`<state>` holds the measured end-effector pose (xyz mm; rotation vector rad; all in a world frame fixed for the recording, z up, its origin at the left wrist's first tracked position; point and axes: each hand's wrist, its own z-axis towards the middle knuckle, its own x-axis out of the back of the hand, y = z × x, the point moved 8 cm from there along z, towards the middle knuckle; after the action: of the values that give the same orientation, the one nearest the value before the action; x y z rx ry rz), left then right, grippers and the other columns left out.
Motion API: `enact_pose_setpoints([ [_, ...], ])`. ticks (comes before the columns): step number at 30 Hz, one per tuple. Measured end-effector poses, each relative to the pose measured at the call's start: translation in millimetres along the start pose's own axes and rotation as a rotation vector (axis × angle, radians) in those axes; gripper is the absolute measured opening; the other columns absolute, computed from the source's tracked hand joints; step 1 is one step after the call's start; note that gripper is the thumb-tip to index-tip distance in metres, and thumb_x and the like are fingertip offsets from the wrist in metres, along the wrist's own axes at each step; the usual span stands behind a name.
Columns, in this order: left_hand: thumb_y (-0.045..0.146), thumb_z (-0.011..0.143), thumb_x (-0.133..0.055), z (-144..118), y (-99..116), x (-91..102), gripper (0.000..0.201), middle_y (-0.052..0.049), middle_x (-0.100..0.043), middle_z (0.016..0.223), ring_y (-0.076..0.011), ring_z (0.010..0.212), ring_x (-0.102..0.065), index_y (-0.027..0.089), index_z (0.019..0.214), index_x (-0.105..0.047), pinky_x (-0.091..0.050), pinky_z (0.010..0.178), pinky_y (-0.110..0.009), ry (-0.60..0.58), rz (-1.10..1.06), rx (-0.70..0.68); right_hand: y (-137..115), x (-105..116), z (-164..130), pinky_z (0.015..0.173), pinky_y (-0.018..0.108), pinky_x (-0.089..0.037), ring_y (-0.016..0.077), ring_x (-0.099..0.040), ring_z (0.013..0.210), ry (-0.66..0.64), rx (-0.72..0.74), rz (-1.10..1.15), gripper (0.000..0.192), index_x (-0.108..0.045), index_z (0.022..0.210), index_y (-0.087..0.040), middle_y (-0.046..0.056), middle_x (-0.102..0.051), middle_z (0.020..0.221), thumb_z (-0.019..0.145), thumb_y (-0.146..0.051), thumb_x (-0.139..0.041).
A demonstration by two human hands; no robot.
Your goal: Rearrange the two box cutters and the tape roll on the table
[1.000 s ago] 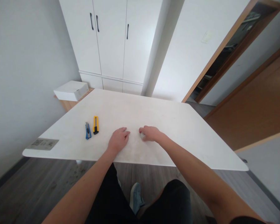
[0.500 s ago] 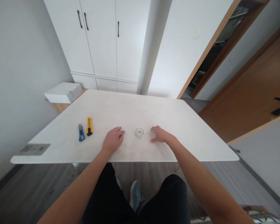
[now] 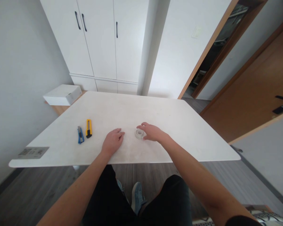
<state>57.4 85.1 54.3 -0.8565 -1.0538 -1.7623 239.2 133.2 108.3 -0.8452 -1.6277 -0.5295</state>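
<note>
A small roll of clear tape point(image 3: 139, 134) lies flat on the white table point(image 3: 122, 110), between my two hands. My right hand point(image 3: 150, 131) is at its right side with fingers spread. The index finger reaches over the roll's far edge and the thumb is by its near right edge; whether they touch it, I cannot tell. To the left of the roll, my left hand point(image 3: 113, 140) rests on the tabletop, fingers loosely apart and holding nothing. Farther left lie a yellow utility knife point(image 3: 89, 128) and a smaller blue utility knife point(image 3: 80, 135), side by side.
A grey printed label point(image 3: 33, 153) is stuck at the table's left front corner. Beyond the far left edge, a white box point(image 3: 62, 94) sits on a wooden surface. White cabinets point(image 3: 99, 40) stand behind the table, and a brown door point(image 3: 249, 94) is at the right.
My right hand has moved left to the tape roll, its fingers now around the roll's right side. My left hand has stayed in place on the table. The view has shifted slightly.
</note>
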Motion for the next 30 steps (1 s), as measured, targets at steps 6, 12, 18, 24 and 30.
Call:
enact_pose_setpoints([
  [6, 0.028, 0.095, -0.043, 0, 1, 0.4, 0.036, -0.011, -0.068, 0.125, -0.0245, 0.118, -0.062, 0.019, 0.108, -0.075, -0.046, 0.107, -0.04, 0.0, -0.001, -0.008, -20, -7, 13, 0.068, 0.026, -0.045, 0.0209, -0.067, 0.094, -0.027, 0.132, -0.143, 0.053, -0.054, 0.132, -0.034, 0.004, -0.056, 0.131, 0.082, -0.022, -0.066],
  [12, 0.029, 0.095, -0.042, 1, -1, -1.2, 0.037, -0.011, -0.068, 0.125, -0.0246, 0.118, -0.062, 0.02, 0.108, -0.075, -0.046, 0.107, -0.041, -0.002, -0.004, -0.005, -21, -10, 17, 0.066, 0.026, -0.043, 0.0202, -0.067, 0.089, -0.037, 0.133, -0.197, 0.043, -0.055, 0.128, -0.034, 0.005, -0.061, 0.119, 0.087, -0.023, -0.059],
  [18, 0.029, 0.095, -0.042, 1, -1, -1.7, 0.037, -0.011, -0.068, 0.125, -0.0244, 0.119, -0.061, 0.02, 0.109, -0.075, -0.046, 0.108, -0.041, -0.009, -0.011, -0.002, -22, -12, 19, 0.065, 0.026, -0.043, 0.0195, -0.067, 0.086, -0.043, 0.127, -0.212, 0.038, -0.056, 0.124, -0.033, 0.006, -0.061, 0.117, 0.088, -0.021, -0.055],
  [24, 0.029, 0.094, -0.043, 0, -1, -1.4, 0.036, -0.01, -0.068, 0.125, -0.0243, 0.118, -0.062, 0.021, 0.108, -0.075, -0.047, 0.107, -0.041, 0.002, -0.013, -0.003, -19, -9, 22, 0.065, 0.026, -0.044, 0.0209, -0.067, 0.089, -0.083, 0.1, -0.198, 0.051, -0.051, 0.132, -0.034, 0.007, -0.061, 0.12, 0.083, -0.028, -0.065],
  [30, 0.028, 0.094, -0.043, 1, -1, -1.4, 0.036, -0.011, -0.068, 0.125, -0.0247, 0.118, -0.062, 0.021, 0.107, -0.076, -0.047, 0.107, -0.042, 0.0, -0.023, -0.003, -17, -8, 25, 0.067, 0.026, -0.045, 0.0222, -0.066, 0.097, -0.107, 0.096, -0.204, 0.049, -0.056, 0.128, -0.033, 0.006, -0.063, 0.118, 0.081, -0.03, -0.07],
])
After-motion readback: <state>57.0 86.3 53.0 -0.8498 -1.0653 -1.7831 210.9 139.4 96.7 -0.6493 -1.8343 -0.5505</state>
